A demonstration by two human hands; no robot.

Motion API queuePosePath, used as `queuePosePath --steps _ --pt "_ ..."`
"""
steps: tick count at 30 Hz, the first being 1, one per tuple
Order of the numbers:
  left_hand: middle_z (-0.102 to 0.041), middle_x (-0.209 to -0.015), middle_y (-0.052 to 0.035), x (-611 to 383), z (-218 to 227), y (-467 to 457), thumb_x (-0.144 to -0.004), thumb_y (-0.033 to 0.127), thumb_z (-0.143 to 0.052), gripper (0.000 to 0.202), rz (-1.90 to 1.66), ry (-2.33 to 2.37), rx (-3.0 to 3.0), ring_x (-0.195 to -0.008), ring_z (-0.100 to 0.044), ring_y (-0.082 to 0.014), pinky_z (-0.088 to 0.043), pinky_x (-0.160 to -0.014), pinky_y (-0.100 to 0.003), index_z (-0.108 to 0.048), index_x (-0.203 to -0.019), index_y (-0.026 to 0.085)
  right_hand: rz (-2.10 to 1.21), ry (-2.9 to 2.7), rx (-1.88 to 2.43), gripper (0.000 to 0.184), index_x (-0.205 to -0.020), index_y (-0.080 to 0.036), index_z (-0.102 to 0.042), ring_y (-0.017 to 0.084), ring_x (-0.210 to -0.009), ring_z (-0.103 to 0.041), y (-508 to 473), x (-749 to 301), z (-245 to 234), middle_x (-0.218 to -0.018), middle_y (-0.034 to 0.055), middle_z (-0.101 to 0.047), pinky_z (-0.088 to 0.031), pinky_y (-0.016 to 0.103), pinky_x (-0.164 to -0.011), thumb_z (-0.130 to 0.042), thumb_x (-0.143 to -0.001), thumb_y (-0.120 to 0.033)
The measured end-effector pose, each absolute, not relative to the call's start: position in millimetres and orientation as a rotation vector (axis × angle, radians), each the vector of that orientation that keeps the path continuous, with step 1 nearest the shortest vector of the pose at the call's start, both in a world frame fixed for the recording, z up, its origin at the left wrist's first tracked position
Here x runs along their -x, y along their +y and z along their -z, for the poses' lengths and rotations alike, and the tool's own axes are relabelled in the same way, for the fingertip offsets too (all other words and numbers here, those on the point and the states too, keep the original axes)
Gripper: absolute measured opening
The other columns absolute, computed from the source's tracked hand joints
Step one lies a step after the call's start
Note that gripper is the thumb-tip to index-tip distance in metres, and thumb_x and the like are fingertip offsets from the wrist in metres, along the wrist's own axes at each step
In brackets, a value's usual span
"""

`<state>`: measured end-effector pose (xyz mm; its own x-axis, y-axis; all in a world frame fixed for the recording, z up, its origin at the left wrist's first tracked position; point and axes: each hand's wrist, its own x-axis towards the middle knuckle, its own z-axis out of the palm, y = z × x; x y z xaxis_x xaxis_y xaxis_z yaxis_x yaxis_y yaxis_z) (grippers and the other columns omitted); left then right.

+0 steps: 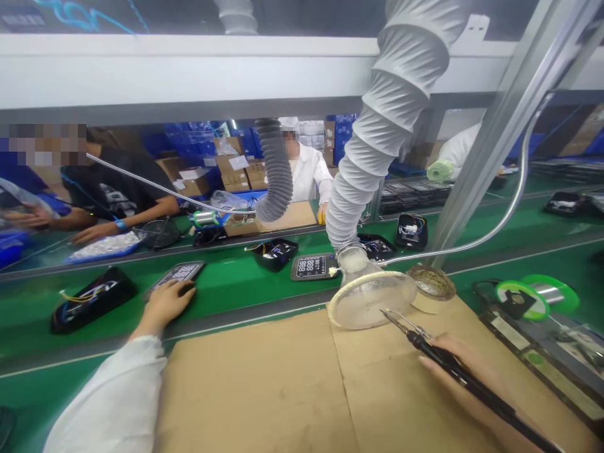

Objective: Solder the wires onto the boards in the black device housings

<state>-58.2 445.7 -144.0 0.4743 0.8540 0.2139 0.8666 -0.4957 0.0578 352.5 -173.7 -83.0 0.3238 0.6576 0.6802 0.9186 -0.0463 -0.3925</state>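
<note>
My left hand (165, 306) rests on display unit (178, 273) on green conveyor belt (236, 308), fingers pressed together, apparently steadying it. My right hand (465, 358) wraps soldering iron (472, 387), fingers curled around handle, tip over cardboard mat (250, 390), near clear fume hood (370, 292), positioned to catch smoke.

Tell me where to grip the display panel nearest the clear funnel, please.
Take the display panel by its long edges, coming from above on the near side: it lies flat, face up, so this keeps the hand off the screen.
</note>
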Motion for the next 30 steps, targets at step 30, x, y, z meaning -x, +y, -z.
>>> queuePosePath --steps 30 --pt "-0.069 -0.128 -0.0101 55 130 430 -0.086 0.045 -0.044 0.052 0.407 -1.366 2.720 -0.126 -0.059 -0.0264 -0.043 -0.115 -0.039 -0.071 -0.118 0.015 -0.040 -1.346 1.668 0.020 -0.095 -0.021 -0.067 0.013 -0.055 -0.066 -94 -339 97 -0.066 -0.0014 -0.068 -0.051 0.022 -0.059 -0.056 -0.102 -0.037"
